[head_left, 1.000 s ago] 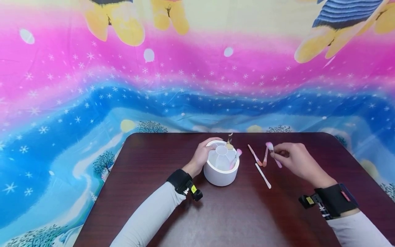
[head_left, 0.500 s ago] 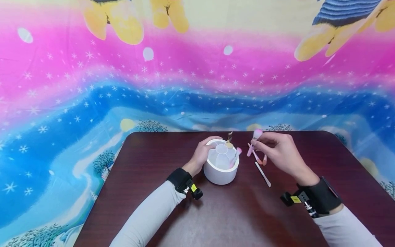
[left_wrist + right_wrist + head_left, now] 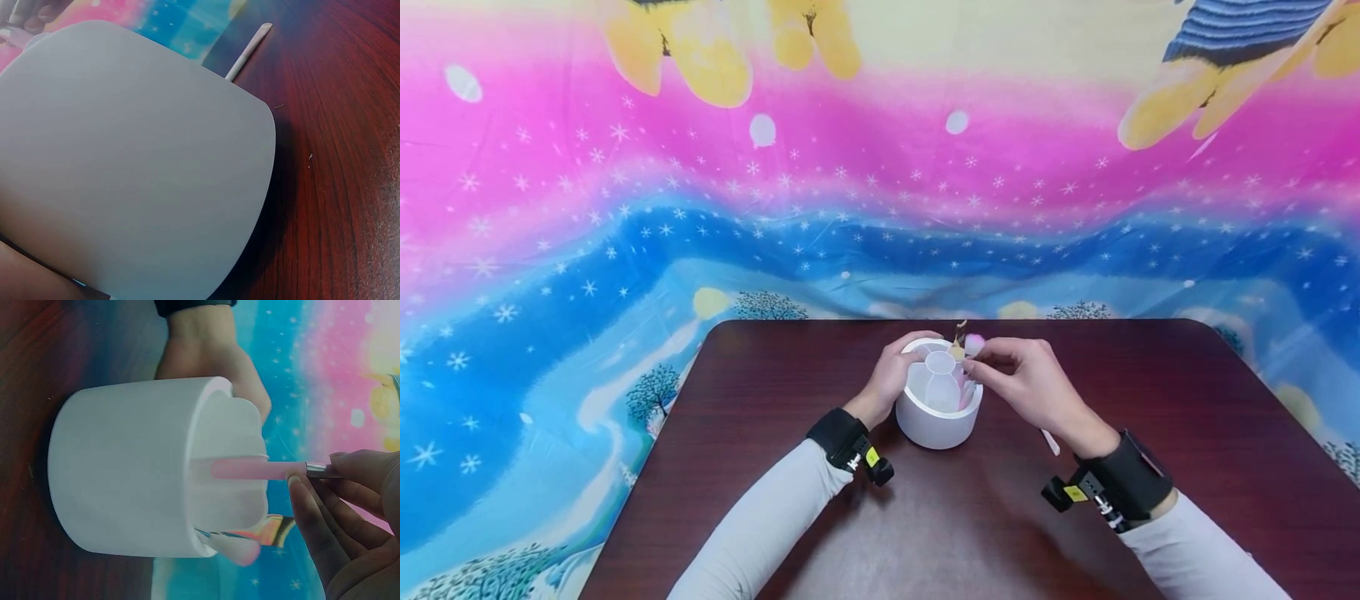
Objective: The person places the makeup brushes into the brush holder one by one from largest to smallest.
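A white round makeup brush holder [image 3: 936, 425] with inner compartments stands upright on the table. My left hand [image 3: 891, 377] grips its left side, thumb over the rim. Between thumb and fingers, my right hand [image 3: 1030, 383] pinches a makeup brush [image 3: 259, 469] by its silver ferrule. The pink handle points down into the holder's right side, and its pink-and-white bristles [image 3: 974, 342] stick up past the fingers. Inside the holder lean another brush with pale pink-tipped bristles [image 3: 237, 548] and one with a gold and dark end [image 3: 278, 530].
A slim white-handled brush [image 3: 1051, 442] lies on the dark wood table [image 3: 760, 375] right of the holder, partly behind my right hand. A colourful printed cloth [image 3: 880, 192] hangs behind the table's far edge.
My right hand has carried the pink brush leftward from the table's right side to the holder, its handle now in the opening. The hand now covers the other loose brushes. My left hand stays put.
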`<state>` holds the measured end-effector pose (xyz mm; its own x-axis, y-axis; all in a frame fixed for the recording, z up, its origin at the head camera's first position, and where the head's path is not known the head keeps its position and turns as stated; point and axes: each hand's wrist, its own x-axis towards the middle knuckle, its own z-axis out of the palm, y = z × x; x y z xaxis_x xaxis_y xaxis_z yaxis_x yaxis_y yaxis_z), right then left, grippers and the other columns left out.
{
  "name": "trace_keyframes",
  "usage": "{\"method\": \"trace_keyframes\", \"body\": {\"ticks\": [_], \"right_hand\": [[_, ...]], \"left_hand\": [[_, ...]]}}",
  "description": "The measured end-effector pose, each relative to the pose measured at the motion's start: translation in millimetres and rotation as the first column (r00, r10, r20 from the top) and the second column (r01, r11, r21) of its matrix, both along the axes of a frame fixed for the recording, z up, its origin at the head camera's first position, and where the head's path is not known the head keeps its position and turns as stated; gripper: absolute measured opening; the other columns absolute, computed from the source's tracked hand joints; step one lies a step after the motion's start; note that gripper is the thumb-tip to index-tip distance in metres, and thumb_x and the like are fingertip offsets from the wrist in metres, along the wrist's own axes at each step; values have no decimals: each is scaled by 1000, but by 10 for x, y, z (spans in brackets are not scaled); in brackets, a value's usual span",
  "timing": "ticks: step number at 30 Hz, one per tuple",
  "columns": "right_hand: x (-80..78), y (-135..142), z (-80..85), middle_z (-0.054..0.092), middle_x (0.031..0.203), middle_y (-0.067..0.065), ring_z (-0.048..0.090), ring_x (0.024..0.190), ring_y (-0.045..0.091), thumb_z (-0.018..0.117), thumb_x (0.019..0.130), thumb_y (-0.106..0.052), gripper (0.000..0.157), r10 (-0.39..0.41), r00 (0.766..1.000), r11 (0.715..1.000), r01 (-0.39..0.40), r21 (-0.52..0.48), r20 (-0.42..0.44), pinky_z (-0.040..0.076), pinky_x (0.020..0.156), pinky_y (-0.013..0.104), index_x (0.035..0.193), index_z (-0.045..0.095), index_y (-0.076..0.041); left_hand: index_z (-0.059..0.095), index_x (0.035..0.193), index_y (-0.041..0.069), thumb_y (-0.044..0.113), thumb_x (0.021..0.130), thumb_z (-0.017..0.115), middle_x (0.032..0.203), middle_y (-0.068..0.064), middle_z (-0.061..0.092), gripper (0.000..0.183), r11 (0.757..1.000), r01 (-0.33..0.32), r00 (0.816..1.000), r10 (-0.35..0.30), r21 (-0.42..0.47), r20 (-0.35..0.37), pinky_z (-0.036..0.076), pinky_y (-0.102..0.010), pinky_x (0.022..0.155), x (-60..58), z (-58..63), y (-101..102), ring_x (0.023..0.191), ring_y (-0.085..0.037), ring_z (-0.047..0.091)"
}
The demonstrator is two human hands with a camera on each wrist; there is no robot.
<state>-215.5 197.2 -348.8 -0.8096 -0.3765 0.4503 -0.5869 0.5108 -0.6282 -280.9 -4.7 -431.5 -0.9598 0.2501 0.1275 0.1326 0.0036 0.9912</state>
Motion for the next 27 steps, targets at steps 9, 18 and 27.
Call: {"method": "trace_keyframes", "body": {"ticks": [9, 18, 27], "right_hand": [[15, 25, -146, 67, 81, -9, 62, 74, 3, 69, 85, -25, 7, -39, 996, 997, 34, 68, 75, 38, 81, 42, 90, 70, -21], [-90, 241, -112, 66, 80, -7, 61, 62, 7, 68, 86, -21, 9, -112, 992, 991, 107, 84, 65, 51, 52, 29, 94, 69, -19], [-388, 736, -128, 68, 86, 1, 63, 68, 10, 65, 87, -16, 14, -201, 980, 956, 197, 216, -6, 51, 69, 39, 101, 66, -15]], "left_hand": [[61, 121, 10, 8, 88, 46, 111, 2, 63, 36, 1000, 10, 1000, -10, 25, -23, 40, -42, 90, -4, 4, -5, 101, -13, 55], [61, 121, 11, 5, 87, 45, 112, 5, 62, 38, 1000, 5, 1000, -5, 23, -7, 39, -42, 93, -1, -10, 3, 102, -12, 55], [61, 122, 10, 8, 89, 46, 112, 3, 62, 36, 1000, 6, 1000, -5, 20, -24, 39, -43, 93, -5, 4, -17, 103, -13, 54]]}}
